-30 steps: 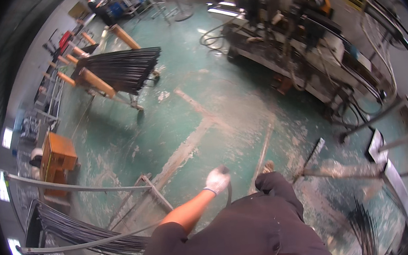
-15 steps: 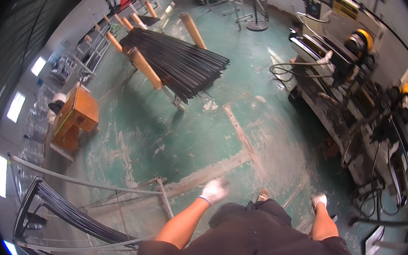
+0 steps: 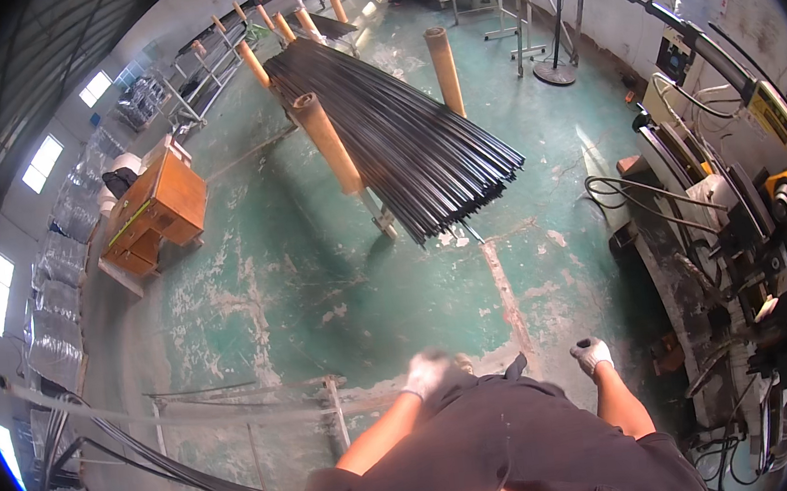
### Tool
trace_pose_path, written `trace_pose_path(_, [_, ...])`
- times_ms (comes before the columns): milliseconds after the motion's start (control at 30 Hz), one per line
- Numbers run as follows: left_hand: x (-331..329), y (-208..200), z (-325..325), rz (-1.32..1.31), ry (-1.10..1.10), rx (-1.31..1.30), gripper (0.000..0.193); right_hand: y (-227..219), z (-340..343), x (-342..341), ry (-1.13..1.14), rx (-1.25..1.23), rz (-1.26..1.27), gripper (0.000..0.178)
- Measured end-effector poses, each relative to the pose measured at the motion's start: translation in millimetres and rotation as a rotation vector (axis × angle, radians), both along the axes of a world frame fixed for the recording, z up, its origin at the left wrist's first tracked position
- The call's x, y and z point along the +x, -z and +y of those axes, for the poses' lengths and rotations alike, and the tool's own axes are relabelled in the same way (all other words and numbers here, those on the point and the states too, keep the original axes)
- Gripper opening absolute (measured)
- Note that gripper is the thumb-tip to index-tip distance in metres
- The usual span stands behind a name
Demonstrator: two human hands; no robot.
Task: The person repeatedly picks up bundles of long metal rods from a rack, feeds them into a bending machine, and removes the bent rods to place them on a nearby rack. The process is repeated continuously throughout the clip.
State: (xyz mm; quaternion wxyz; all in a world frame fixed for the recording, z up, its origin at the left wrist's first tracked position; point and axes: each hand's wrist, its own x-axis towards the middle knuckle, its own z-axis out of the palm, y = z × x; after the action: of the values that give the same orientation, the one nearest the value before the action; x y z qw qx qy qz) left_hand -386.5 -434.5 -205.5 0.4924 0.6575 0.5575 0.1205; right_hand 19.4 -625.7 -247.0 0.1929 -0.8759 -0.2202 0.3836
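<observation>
My left hand (image 3: 428,373), in a white work glove, hangs in front of my dark shirt. Motion smears its fingers, so their state is unclear. To the right, away from my body, is my right hand (image 3: 592,356), gloved in white with dark fingertips. Its fingers are curled in, and no object shows in them. Neither hand touches anything I can see. Ahead, a long bundle of black bars (image 3: 402,139) lies on a low rack, between upright brown posts (image 3: 327,144).
Machinery (image 3: 700,242) with hoses lines the right side. A wooden desk (image 3: 158,213) stands at the left. Near my left arm is a metal frame (image 3: 337,414) beside curved black strips (image 3: 163,471). A pedestal fan (image 3: 559,17) stands far right on the worn green floor (image 3: 323,301).
My view has shifted forward, bringing the bar bundle nearer. My right hand has swung up and forward, while my left hand stays before my body, still blurred.
</observation>
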Motion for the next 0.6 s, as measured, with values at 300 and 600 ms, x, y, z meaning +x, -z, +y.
trace_pose_path(300, [-8, -104, 241, -0.045, -0.041, 0.349, 0.023, 24, 113, 9, 0.053, -0.034, 0.061, 0.05])
trace_pose_path(600, [41, -210, 443, 0.097, -0.014, 0.846, 0.019, 32, 327, 58, -0.131, 0.117, 0.035, 0.053])
